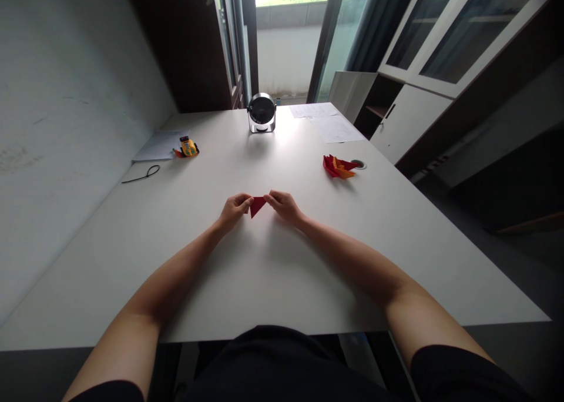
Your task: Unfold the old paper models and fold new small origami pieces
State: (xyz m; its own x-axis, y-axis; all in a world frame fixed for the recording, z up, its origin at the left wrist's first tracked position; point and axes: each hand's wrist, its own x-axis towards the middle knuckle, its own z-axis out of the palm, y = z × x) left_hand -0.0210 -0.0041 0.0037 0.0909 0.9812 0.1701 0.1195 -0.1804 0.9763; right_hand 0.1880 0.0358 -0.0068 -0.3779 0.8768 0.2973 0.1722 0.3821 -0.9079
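Note:
A small piece of folded red paper (pixel 257 205), roughly triangular with one point hanging down, is stretched between my two hands over the white table (pixel 282 284). My left hand (pixel 237 207) pinches its left side between thumb and fingers. On the other side, my right hand (pixel 283 205) grips the upper right corner, thumb pressed against the fingers. Parts of the paper are hidden behind the fingers. To the right, beyond my right hand, lies a cluster of folded red and orange paper (pixel 338 167).
A round black device on a metal stand (pixel 262 111) stands at the back. White sheets (pixel 337 129) lie back right. At left are a yellow toy-like object (pixel 188 147), more papers (pixel 155 146) and a black looped tie (pixel 147 174). A round metal-rimmed fitting (pixel 360 164) sits beside the cluster.

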